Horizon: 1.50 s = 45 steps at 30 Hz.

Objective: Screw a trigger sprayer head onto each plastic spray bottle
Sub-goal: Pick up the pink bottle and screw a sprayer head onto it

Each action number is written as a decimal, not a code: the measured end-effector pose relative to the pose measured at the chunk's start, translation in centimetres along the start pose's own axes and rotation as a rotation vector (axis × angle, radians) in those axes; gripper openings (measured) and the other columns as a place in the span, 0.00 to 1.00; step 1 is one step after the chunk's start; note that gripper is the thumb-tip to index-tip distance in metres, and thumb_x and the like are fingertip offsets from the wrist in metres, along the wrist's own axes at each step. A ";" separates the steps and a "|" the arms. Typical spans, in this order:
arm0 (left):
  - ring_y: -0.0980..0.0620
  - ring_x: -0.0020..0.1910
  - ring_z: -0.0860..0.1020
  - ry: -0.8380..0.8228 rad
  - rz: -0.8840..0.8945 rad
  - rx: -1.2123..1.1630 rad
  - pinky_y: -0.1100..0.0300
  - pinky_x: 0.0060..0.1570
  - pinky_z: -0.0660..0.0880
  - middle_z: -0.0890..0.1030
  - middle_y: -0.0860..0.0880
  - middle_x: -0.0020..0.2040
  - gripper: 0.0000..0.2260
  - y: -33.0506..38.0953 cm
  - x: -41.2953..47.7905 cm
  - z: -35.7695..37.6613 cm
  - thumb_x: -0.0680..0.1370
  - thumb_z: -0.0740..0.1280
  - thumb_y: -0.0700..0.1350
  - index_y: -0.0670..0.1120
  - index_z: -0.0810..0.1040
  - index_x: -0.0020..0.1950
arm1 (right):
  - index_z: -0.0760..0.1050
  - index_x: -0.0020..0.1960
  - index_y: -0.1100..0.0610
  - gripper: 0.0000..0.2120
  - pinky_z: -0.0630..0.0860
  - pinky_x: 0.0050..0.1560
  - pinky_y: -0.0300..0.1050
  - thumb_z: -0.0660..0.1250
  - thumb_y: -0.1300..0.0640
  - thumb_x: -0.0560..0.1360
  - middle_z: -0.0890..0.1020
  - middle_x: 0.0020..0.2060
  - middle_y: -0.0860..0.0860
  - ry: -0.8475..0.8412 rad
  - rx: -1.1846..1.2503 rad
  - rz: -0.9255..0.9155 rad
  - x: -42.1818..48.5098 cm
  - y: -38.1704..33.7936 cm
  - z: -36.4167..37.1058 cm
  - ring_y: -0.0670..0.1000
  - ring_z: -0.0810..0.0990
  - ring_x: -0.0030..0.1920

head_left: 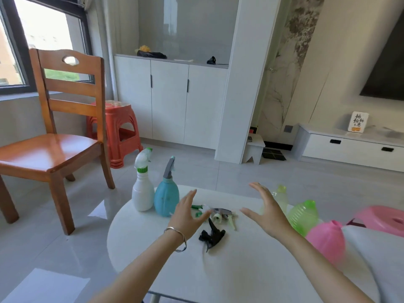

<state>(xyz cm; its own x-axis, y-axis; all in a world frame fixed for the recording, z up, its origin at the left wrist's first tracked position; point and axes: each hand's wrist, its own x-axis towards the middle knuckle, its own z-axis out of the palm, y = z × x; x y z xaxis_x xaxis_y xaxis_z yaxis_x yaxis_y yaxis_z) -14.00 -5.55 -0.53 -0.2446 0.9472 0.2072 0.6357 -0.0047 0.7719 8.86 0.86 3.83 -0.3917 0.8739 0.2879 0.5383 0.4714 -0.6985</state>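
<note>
- Setting: a tiled living room with a brown wooden chair, a red plastic stool and white wall cabinets. In front stands a round white desk.
- Head view, fitted bottles (two): a white opaque plastic bottle with a clear, green-collared sprayer and a teal rounded plastic bottle with a grey sprayer stand upright, side by side, at the desk's far left edge.
- Unfitted bottles (three countable): a pale yellow translucent bottle, a ribbed green translucent bottle and a pink rounded bottle are grouped at the right edge.
- Loose heads: a black trigger sprayer head lies alone at centre. Behind it is a tangle of grey, white and green sprayer heads, probably three; the left hand hides part of it.
- Hands: the left hand and right hand hover over the loose heads. Each grip is wide, fingers spread, holding nothing.
- Handling (judgement): the empty bottles look light, thin-walled and easily tipped or squashed, so steady each by the shoulder. Turn a head by its threaded collar, not by the trigger or dip tube.
</note>
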 end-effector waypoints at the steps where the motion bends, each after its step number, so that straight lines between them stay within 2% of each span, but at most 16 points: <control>1: 0.51 0.76 0.54 -0.043 0.022 0.039 0.55 0.74 0.53 0.57 0.50 0.77 0.37 1.1 0.0 1.4 0.74 0.65 0.60 0.48 0.53 0.76 | 0.63 0.70 0.51 0.33 0.55 0.68 0.36 0.74 0.54 0.69 0.64 0.71 0.45 0.053 -0.033 0.001 -0.7 0.8 -1.4 0.44 0.60 0.72; 4: 0.49 0.77 0.49 -0.132 0.070 0.140 0.54 0.75 0.49 0.53 0.50 0.78 0.37 4.3 0.0 5.5 0.75 0.62 0.62 0.48 0.50 0.77 | 0.66 0.70 0.58 0.35 0.56 0.71 0.42 0.76 0.57 0.67 0.67 0.71 0.52 0.160 -0.178 -0.014 -2.8 3.2 -5.1 0.52 0.63 0.73; 7: 0.49 0.77 0.48 -0.207 0.095 0.211 0.51 0.75 0.48 0.49 0.51 0.79 0.38 7.0 -0.3 9.3 0.74 0.60 0.65 0.49 0.48 0.77 | 0.65 0.70 0.58 0.37 0.55 0.73 0.50 0.77 0.54 0.66 0.65 0.73 0.54 0.208 -0.386 0.024 -4.9 6.2 -7.9 0.56 0.61 0.74; 9: 0.48 0.77 0.47 -0.253 0.113 0.251 0.51 0.75 0.47 0.48 0.50 0.79 0.38 8.6 -0.5 11.4 0.74 0.58 0.66 0.50 0.47 0.77 | 0.64 0.71 0.58 0.39 0.53 0.73 0.56 0.77 0.53 0.65 0.63 0.73 0.55 0.249 -0.429 0.078 -6.0 8.3 -9.3 0.58 0.58 0.75; 11: 0.48 0.77 0.47 -0.275 0.133 0.258 0.51 0.75 0.47 0.48 0.50 0.79 0.38 10.1 -0.5 13.2 0.75 0.58 0.65 0.49 0.47 0.77 | 0.63 0.71 0.59 0.42 0.55 0.73 0.57 0.79 0.54 0.63 0.63 0.73 0.58 0.305 -0.380 0.133 -6.9 10.2 -10.4 0.60 0.59 0.74; 15: 0.48 0.77 0.49 -0.299 0.137 0.240 0.50 0.75 0.50 0.50 0.50 0.79 0.37 12.3 -0.8 15.7 0.75 0.59 0.64 0.49 0.49 0.77 | 0.55 0.74 0.59 0.48 0.56 0.70 0.44 0.79 0.57 0.63 0.60 0.74 0.57 0.309 -0.121 0.295 -7.6 13.4 -11.1 0.55 0.62 0.72; 18: 0.49 0.77 0.52 -0.290 0.166 0.184 0.51 0.75 0.52 0.54 0.50 0.78 0.35 13.3 -1.2 16.9 0.75 0.61 0.62 0.48 0.53 0.76 | 0.51 0.75 0.58 0.48 0.59 0.69 0.46 0.77 0.55 0.65 0.59 0.75 0.56 0.286 0.056 0.429 -7.5 15.5 -10.8 0.55 0.60 0.74; 22: 0.51 0.76 0.55 -0.276 0.218 0.131 0.55 0.74 0.53 0.58 0.50 0.77 0.34 13.4 -1.8 17.5 0.75 0.64 0.59 0.48 0.56 0.76 | 0.55 0.74 0.59 0.43 0.65 0.68 0.50 0.76 0.57 0.67 0.64 0.72 0.56 0.321 0.195 0.512 -7.6 17.1 -10.2 0.57 0.65 0.71; 26: 0.51 0.75 0.56 -0.285 0.216 0.115 0.57 0.73 0.54 0.59 0.51 0.76 0.35 12.6 -1.9 17.3 0.74 0.66 0.59 0.48 0.56 0.75 | 0.64 0.67 0.58 0.36 0.67 0.56 0.44 0.77 0.63 0.64 0.73 0.60 0.53 0.354 0.224 0.513 -8.1 17.7 -9.5 0.57 0.72 0.64; 28: 0.51 0.74 0.56 -0.292 0.209 0.107 0.57 0.73 0.55 0.59 0.51 0.76 0.36 12.2 -1.8 17.2 0.73 0.67 0.59 0.49 0.56 0.75 | 0.66 0.66 0.57 0.35 0.67 0.55 0.43 0.78 0.62 0.64 0.73 0.60 0.53 0.368 0.210 0.498 -8.4 17.4 -9.3 0.53 0.72 0.59; 32: 0.49 0.74 0.57 -0.376 0.186 0.084 0.56 0.72 0.58 0.59 0.50 0.76 0.43 11.0 -1.8 16.8 0.69 0.71 0.60 0.49 0.52 0.76 | 0.66 0.65 0.53 0.35 0.75 0.57 0.52 0.79 0.56 0.63 0.75 0.59 0.52 0.314 0.314 0.467 -8.2 15.0 -7.7 0.54 0.76 0.57; 36: 0.49 0.73 0.60 -0.351 0.142 -0.001 0.54 0.69 0.62 0.60 0.50 0.75 0.50 9.5 -1.8 15.1 0.64 0.75 0.60 0.51 0.49 0.76 | 0.66 0.65 0.49 0.35 0.79 0.45 0.40 0.79 0.52 0.63 0.78 0.55 0.47 0.224 0.531 0.413 -6.4 10.2 -5.6 0.47 0.80 0.52; 38: 0.49 0.68 0.67 -0.290 0.128 -0.066 0.57 0.64 0.68 0.65 0.50 0.70 0.49 8.6 -1.8 13.5 0.62 0.76 0.60 0.51 0.52 0.75 | 0.66 0.64 0.49 0.34 0.80 0.48 0.44 0.78 0.49 0.63 0.78 0.55 0.48 0.149 0.575 0.398 -5.3 8.2 -4.2 0.46 0.80 0.52; 40: 0.51 0.60 0.73 -0.222 0.118 -0.122 0.62 0.54 0.73 0.70 0.52 0.64 0.45 7.3 -1.7 11.5 0.61 0.76 0.59 0.52 0.58 0.72 | 0.66 0.64 0.47 0.33 0.80 0.53 0.47 0.77 0.46 0.64 0.79 0.55 0.47 0.062 0.568 0.381 -4.5 6.4 -2.6 0.46 0.80 0.53; 43: 0.53 0.54 0.76 -0.166 0.099 -0.144 0.69 0.44 0.73 0.73 0.53 0.59 0.42 5.2 -1.6 8.0 0.60 0.78 0.55 0.53 0.61 0.69 | 0.66 0.65 0.47 0.32 0.79 0.57 0.50 0.75 0.44 0.66 0.78 0.56 0.48 -0.079 0.564 0.365 -3.3 4.0 0.1 0.45 0.78 0.56; 45: 0.55 0.53 0.76 -0.146 0.097 -0.132 0.70 0.43 0.72 0.74 0.55 0.57 0.42 3.6 -1.7 5.7 0.58 0.77 0.57 0.54 0.63 0.67 | 0.66 0.66 0.48 0.30 0.79 0.57 0.48 0.72 0.44 0.68 0.78 0.57 0.48 -0.169 0.592 0.356 -2.5 2.6 2.0 0.45 0.79 0.56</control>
<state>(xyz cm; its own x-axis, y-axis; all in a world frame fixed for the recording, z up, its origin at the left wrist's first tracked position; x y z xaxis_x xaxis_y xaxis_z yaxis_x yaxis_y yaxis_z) -7.19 -5.33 -1.52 -0.0724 0.9767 0.2021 0.5475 -0.1304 0.8266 9.72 -0.39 -0.02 -0.4034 0.9099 -0.0964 0.1778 -0.0254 -0.9837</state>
